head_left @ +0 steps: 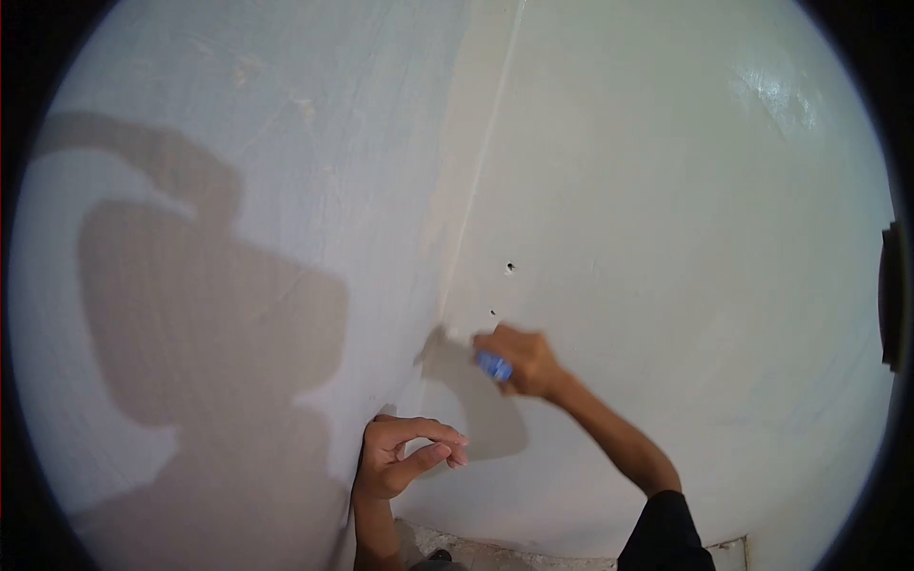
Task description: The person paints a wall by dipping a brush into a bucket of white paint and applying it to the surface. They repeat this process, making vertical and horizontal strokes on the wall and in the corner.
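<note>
My right hand [529, 362] is wrapped round a small tool with a blue handle [494, 365], held close to the pale wall [647, 285] near the corner. The hand is slightly blurred, and I cannot make out the tool's working end. Lower down, my left hand [405, 455] is raised beside the corner, its fingers loosely bent and the thumb below them. Nothing shows in it. Above my right hand the wall has a larger dark hole [510, 267] with a chipped rim and a smaller hole [492, 312].
A bluish wall [381, 190] meets the pale one at a corner line on the left, with my shadow [219, 314] across it. A dark object [891, 297] stands at the far right edge. The floor edge [533, 552] shows at the bottom.
</note>
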{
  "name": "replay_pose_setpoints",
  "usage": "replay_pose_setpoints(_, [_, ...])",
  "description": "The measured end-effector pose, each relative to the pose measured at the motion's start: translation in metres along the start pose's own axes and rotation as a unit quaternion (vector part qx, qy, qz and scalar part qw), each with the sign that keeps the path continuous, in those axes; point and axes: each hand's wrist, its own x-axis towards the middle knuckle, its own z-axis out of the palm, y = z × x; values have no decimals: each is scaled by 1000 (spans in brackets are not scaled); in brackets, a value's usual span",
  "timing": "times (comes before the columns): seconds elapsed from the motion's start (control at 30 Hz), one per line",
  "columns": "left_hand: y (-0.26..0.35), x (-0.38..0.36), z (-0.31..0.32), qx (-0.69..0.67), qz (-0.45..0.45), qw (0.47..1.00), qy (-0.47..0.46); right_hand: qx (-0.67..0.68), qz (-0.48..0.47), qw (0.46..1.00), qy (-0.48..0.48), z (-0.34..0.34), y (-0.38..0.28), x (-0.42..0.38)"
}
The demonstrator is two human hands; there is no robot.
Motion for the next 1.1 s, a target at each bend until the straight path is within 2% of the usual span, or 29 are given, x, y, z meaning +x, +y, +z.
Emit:
replay_pose_setpoints(0.17, [-4,5,-1,13,-7,1000,13,-138,-112,968,176,-108,42,118])
replay_pose_setpoints(0.2, [-6,5,-1,14,-6,1000,14,-174,-107,958,202,-126,48,136])
replay_pose_setpoints(0.27, [-11,-3,-5,14,0,1000,14,-268,-193,909,254,-149,48,162])
replay_pose_setpoints(0.33, [-3,-3,-1,21,-13,999,22,-344,-174,890,242,-161,38,171])
replay_pose_setpoints(0.43, [10,1,10,38,-33,998,34,-347,-119,908,204,-134,44,144])
replay_pose_setpoints(0.47, [12,6,15,43,-41,998,34,-352,-174,897,206,-114,52,127])
replay_pose_setpoints(0.53, [16,28,27,44,-51,997,38,-389,-194,894,111,-81,46,79])
replay_pose_setpoints(0.63, [10,60,41,30,-56,997,37,-302,-200,932,-10,-29,24,3])
replay_pose_setpoints(0.7, [-1,78,51,11,-48,998,36,-226,-186,956,-20,-7,19,-33])
replay_pose_setpoints(0.73, [-14,45,50,4,-10,998,65,-161,-192,967,-44,15,4,-49])
replay_pose_setpoints(0.8, [-5,14,27,-8,0,998,57,-51,-122,987,-86,45,-34,-57])
replay_pose_setpoints(0.9, [7,6,20,-8,-4,999,53,6,-42,999,-13,29,-40,-23])
replay_pose_setpoints(1.0, [15,-4,18,-6,-23,999,45,-25,3,999,37,-11,-11,24])
replay_pose_setpoints(1.1, [21,-1,16,8,-33,998,48,-97,-51,980,167,-74,14,102])
